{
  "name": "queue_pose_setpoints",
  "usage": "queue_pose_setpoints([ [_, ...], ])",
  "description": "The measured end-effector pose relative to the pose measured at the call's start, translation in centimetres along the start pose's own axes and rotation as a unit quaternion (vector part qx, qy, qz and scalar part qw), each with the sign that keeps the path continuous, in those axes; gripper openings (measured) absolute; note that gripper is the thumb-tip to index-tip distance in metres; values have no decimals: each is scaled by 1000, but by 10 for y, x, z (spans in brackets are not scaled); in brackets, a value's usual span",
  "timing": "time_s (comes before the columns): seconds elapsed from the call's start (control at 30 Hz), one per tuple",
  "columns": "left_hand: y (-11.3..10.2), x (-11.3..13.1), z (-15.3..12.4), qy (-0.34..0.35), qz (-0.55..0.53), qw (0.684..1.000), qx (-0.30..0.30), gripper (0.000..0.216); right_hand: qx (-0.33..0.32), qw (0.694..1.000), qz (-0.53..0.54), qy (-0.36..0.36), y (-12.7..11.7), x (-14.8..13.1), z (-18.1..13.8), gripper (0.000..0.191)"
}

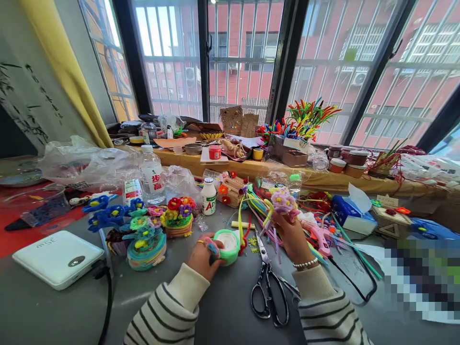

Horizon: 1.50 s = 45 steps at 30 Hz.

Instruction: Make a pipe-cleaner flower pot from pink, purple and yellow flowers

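2 hands (pixel 204 258), 1 green tub (pixel 231 258), 1 flower bunch (pixel 283 200)

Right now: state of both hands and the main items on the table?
Left hand: gripping green-rimmed round piece
Right hand: holding purple fuzzy flower
Scissors: lying on the table, unheld
Pink glue gun: unheld, corded; heat unclear
Water bottle: upright, capped
AD-labelled bottle: upright, capped
Tissue pack: open, tissue sticking out
White power bank: flat, cable plugged in
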<state>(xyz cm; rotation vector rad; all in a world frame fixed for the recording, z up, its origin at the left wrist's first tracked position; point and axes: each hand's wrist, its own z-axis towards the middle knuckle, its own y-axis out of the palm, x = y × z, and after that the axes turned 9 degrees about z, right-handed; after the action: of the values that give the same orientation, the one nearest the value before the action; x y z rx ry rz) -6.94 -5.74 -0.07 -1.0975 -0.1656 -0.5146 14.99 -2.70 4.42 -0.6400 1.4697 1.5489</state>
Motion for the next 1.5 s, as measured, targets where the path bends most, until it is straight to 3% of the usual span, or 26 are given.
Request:
queue_pose_setpoints([
  [0.13,15,17,-16,33,-58,997,32,18,-35,999,0,9,11,6,-8,20],
  [0.33,24,26,-28,25,-76,996,23,18,-103,994,-45,5,21,13,-23,20],
  [0.5,26,23,-29,28,-79,996,30,26,-120,986,-111,-3,21,22,-26,17],
  [0.63,22,19,-26,62,-99,990,81,31,-139,980,-144,13,22,25,-26,16],
  [0.77,13,14,-15,62,-106,987,106,23,-143,975,-169,31,23,24,-28,20],
  [1.03,6,20,19,34,-134,990,-37,21,-175,968,-179,28,24,29,-28,28],
  [1.17,3,28,25,12,-81,994,-68,19,-179,966,-186,21,23,30,-29,32],
  [1.5,1,33,30,-13,22,991,-134,39,-169,970,-173,25,20,32,-28,31],
])
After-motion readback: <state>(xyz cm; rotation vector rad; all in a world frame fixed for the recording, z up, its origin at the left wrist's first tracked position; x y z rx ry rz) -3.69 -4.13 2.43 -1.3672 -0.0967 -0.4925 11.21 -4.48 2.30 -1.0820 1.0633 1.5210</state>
